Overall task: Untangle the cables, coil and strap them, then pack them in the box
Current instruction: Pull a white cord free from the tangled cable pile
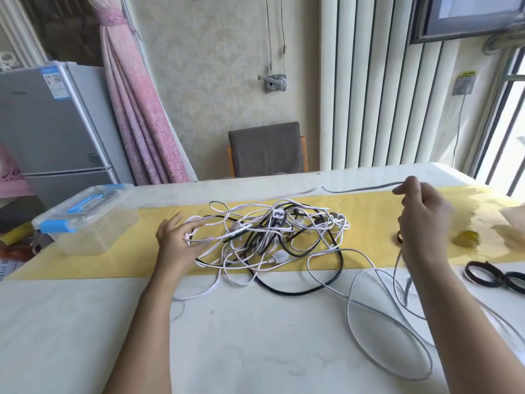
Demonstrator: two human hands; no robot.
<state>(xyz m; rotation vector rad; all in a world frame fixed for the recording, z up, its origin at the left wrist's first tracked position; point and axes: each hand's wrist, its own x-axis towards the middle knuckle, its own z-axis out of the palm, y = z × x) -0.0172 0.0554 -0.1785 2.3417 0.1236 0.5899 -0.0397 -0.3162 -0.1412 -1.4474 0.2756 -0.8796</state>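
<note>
White table (255,336); yellow runner (85,265) across it; cable tangle (270,237), clear box (91,223), black straps (499,277) on top.

Tangle (270,234): smooth plastic-sheathed cables, white and black. Beneath it, runner (85,265): matt yellow cloth. Table (255,336): glossy, smooth, marble-look. Left of tangle, box (93,237): clear plastic, blue plastic clasps. Behind tangle, chair (265,149): grey matt cloth, wood frame.

Tangled white and black cables (270,237) heap mid-desk (255,336); a grey cable (363,189) trails right; a lidded clear box (85,220) sits left.
</note>
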